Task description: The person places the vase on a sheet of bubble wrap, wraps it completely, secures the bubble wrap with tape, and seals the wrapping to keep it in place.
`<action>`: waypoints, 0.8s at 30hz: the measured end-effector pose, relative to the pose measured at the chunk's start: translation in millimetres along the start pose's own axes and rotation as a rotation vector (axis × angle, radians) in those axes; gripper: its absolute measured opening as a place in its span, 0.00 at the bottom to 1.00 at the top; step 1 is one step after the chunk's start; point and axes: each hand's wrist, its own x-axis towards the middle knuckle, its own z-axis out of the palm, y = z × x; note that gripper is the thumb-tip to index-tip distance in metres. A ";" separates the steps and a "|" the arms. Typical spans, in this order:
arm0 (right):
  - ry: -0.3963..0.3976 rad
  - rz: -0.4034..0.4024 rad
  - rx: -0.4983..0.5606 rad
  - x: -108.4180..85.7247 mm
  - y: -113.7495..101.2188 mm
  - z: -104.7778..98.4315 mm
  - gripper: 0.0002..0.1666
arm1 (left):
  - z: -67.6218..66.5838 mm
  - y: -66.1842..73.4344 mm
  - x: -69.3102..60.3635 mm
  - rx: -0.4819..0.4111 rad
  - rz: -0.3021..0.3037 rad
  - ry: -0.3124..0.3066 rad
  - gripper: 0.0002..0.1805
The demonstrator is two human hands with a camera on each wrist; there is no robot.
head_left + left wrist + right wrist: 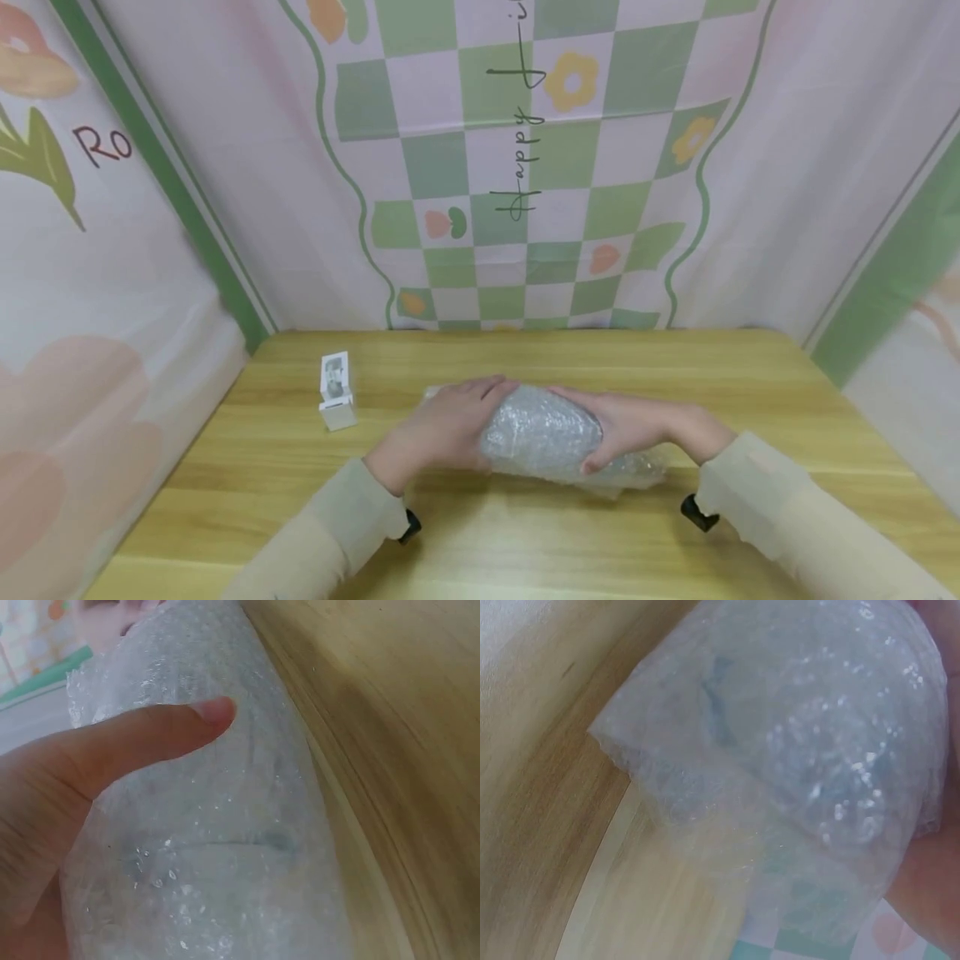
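A bundle rolled in clear bubble wrap [536, 433] lies lengthwise across the middle of the wooden table. What the wrap encloses cannot be made out. My left hand [456, 423] grips the bundle's left part, and in the left wrist view its thumb [169, 731] lies along the bubble wrap [225, 900]. Around the right part curls my right hand [633, 425], thumb on the near side and fingers mostly hidden behind. Loose wrap sticks out past that hand; the right wrist view shows this flared end of bubble wrap [780, 765] with part of the palm beside it.
To the left on the table [247, 467] stands a small white box [337, 412] with a clear object in its upper part. Patterned cloth [517, 167] hangs behind and at both sides. Dark straps [699, 512] show under the cuffs.
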 end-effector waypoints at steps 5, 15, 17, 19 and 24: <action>-0.015 0.013 0.004 0.5 -0.4 -2.0 0.72 | 1.7 -2.5 2.6 -0.008 0.010 0.003 0.62; -0.102 0.030 0.054 4.3 -7.8 -10.7 0.70 | -1.3 -11.0 4.2 -0.101 0.049 -0.020 0.65; -0.132 0.029 0.089 4.6 -9.2 -11.9 0.69 | -2.4 -11.7 3.0 -0.126 0.054 -0.037 0.65; -0.157 0.042 0.110 4.3 -10.3 -13.6 0.69 | -3.7 -12.0 1.5 -0.151 0.055 -0.058 0.66; -0.187 0.044 0.140 5.1 -8.4 -14.8 0.70 | -4.2 -13.8 0.2 -0.192 0.048 -0.088 0.67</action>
